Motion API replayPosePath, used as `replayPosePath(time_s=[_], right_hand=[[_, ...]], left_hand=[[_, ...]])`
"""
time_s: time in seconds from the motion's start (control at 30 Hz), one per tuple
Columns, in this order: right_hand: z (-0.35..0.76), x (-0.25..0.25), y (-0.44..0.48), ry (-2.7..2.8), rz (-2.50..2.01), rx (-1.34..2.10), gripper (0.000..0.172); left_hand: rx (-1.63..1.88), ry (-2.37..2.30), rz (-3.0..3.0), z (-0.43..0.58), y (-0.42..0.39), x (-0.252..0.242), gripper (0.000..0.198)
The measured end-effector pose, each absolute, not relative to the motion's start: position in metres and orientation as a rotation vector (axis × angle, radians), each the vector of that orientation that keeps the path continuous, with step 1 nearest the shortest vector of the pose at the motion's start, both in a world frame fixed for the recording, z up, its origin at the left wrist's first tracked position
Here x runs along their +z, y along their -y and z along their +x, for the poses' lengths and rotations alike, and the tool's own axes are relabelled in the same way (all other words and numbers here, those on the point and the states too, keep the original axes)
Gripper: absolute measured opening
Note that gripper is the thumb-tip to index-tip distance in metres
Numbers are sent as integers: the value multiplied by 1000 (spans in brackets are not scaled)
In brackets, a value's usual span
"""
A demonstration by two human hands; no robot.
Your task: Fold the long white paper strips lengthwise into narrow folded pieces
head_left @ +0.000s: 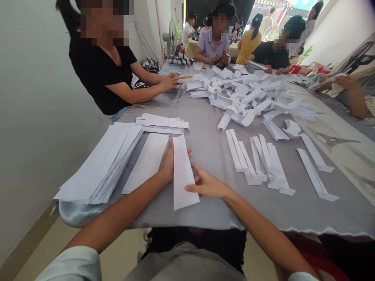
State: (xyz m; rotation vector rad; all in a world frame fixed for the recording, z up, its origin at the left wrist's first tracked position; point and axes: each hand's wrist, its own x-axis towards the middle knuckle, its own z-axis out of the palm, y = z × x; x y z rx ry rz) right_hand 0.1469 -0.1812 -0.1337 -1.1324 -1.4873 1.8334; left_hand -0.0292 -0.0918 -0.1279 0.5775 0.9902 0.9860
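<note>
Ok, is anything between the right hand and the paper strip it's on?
Nothing visible: the right hand lies directly on the edge of the white paper strip, above the grey table cover.

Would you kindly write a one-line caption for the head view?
Left hand and right hand hold a paper strip beside a stack on a table.
</note>
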Motion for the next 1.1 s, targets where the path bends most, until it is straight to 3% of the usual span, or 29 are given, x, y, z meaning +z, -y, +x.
replayPosePath(time_s=[0.23,0.37,0.53,0.6,0.83,0.93,1.1], right_hand=[[129,-132,191,1608,-1181,1514,62],[118,-128,198,1565,-1239,1565,60],[114,-137,200,1387,-1116,1678,50],[112,-138,199,1317,-1046,1680,45],[105,-133,201,1256,-1104,1663,69],[108,-135,198,1239,-1137,1548,64],[112,-137,192,1131,-1157,1590,63]], left_hand=[[962,-1047,548,-24,98,-122,93],[937,-1049,573,-26,99,-118,91],[999,-1019,528,-26,99,-114,45],[1101,-962,531,-25,100,-114,38],[1158,-915,660,-21,105,-120,69],[1155,-900,725,-19,106,-126,80],[1187,-875,799,-18,106,-133,79]])
